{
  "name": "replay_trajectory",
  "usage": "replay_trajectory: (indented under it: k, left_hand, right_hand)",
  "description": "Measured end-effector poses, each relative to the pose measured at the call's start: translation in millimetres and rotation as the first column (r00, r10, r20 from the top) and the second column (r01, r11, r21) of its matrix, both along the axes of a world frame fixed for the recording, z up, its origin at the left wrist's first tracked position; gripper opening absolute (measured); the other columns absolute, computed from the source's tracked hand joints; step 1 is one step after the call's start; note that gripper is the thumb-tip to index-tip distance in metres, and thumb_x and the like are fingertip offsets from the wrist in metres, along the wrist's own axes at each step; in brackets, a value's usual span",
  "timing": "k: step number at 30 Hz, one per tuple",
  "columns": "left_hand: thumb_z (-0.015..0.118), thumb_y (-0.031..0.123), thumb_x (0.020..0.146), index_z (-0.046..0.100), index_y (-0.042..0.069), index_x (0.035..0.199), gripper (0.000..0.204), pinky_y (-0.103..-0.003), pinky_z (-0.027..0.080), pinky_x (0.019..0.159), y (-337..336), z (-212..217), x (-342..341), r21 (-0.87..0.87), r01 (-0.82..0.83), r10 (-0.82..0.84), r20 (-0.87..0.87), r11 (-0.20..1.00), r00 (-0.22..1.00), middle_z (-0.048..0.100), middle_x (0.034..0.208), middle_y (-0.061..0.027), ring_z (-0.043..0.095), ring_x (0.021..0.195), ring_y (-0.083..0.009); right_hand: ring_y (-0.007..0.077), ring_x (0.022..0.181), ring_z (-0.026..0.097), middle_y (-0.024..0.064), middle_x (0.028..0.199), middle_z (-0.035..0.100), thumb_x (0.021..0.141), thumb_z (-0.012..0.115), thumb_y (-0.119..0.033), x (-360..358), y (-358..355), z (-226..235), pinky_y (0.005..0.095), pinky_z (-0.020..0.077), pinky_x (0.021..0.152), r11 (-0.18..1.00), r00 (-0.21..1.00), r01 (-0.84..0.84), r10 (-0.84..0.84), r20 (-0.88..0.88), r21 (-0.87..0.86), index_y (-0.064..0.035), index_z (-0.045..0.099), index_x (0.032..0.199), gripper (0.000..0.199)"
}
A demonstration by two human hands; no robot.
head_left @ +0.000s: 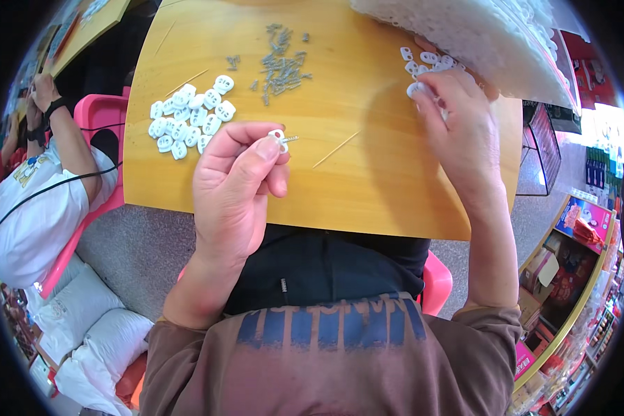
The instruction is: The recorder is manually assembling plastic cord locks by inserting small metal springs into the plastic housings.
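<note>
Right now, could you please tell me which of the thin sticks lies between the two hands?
The nearest stick, slanting right of the left hand; the other two lie left of the grey springs, one by the white pile, one farther back.

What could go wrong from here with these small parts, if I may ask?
The thin spring jutting out beside the white piece in the left hand might slip and drop. The right hand, at the loose white pieces by the bulging bag, could scatter some.
</note>
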State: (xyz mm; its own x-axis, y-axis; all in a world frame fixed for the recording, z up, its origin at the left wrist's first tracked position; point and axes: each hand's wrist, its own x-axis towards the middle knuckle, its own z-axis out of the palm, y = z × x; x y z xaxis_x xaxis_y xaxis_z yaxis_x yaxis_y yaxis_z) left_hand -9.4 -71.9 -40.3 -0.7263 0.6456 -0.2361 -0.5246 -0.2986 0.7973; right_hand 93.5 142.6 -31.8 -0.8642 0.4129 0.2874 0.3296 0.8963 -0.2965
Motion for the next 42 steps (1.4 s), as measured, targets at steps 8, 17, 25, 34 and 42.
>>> replay_trajectory:
  k: [8, 17, 25, 34, 42]
  left_hand:
    - [0.051, 0.004, 0.08, 0.051, -0.003, 0.092, 0.014, -0.018, 0.038, 0.052, -5, 5, 2, 0.002, -0.039, 0.039, 0.004, 0.999, 0.999, 0.055, 0.074, -0.0071, 0.048, 0.054, -0.0085]
    - [0.051, 0.007, 0.081, 0.05, -0.003, 0.1, 0.022, -0.019, 0.036, 0.048, -4, 18, 2, -0.008, -0.084, 0.082, -0.138, 0.996, 0.987, 0.055, 0.071, -0.0049, 0.044, 0.05, -0.0064]
    - [0.049, 0.004, 0.08, 0.049, -0.004, 0.101, 0.022, -0.02, 0.037, 0.049, 7, 14, 4, -0.034, -0.069, 0.062, -0.19, 0.997, 0.98, 0.056, 0.075, -0.0064, 0.045, 0.051, -0.0072]
    - [0.051, 0.003, 0.079, 0.046, -0.004, 0.103, 0.025, -0.019, 0.037, 0.05, 12, 9, 7, -0.085, -0.041, 0.015, -0.292, 0.996, 0.956, 0.053, 0.071, -0.0054, 0.046, 0.052, -0.0081]
    - [0.051, 0.0, 0.079, 0.048, -0.002, 0.098, 0.019, -0.016, 0.038, 0.051, 6, 2, 5, -0.065, -0.017, -0.001, -0.265, 0.998, 0.964, 0.051, 0.072, -0.0025, 0.046, 0.057, -0.0051]
  right_hand:
    - [0.0044, 0.062, 0.044, -0.0008, 0.072, 0.049, 0.076, 0.059, -0.005, -9, -51, 27, 0.0164, 0.0366, 0.054, 0.498, 0.927, -0.326, 0.001, -0.375, -0.803, -0.0004, 0.051, 0.097, 0.023]
    - [0.008, 0.059, 0.043, 0.0044, 0.074, 0.048, 0.076, 0.059, -0.009, -27, -69, 28, 0.0184, 0.0351, 0.053, 0.029, 0.945, -0.326, 0.011, -0.326, -0.945, 0.0048, 0.049, 0.104, 0.033]
    - [0.012, 0.067, 0.048, 0.0076, 0.081, 0.051, 0.083, 0.045, -0.014, -28, -61, 7, 0.021, 0.0397, 0.062, -0.1, 0.949, -0.313, 0.0, -0.314, -0.945, 0.0071, 0.043, 0.115, 0.038]
    - [0.0122, 0.062, 0.049, 0.0086, 0.076, 0.053, 0.083, 0.046, -0.014, -28, -60, 8, 0.0204, 0.0406, 0.056, -0.165, 0.948, -0.319, -0.033, -0.318, -0.933, 0.0064, 0.044, 0.113, 0.036]
    - [0.0116, 0.062, 0.048, 0.0075, 0.074, 0.053, 0.081, 0.05, -0.015, -28, -66, 3, 0.0207, 0.0403, 0.057, -0.159, 0.954, -0.296, 0.0, -0.3, -0.942, 0.0055, 0.047, 0.108, 0.034]
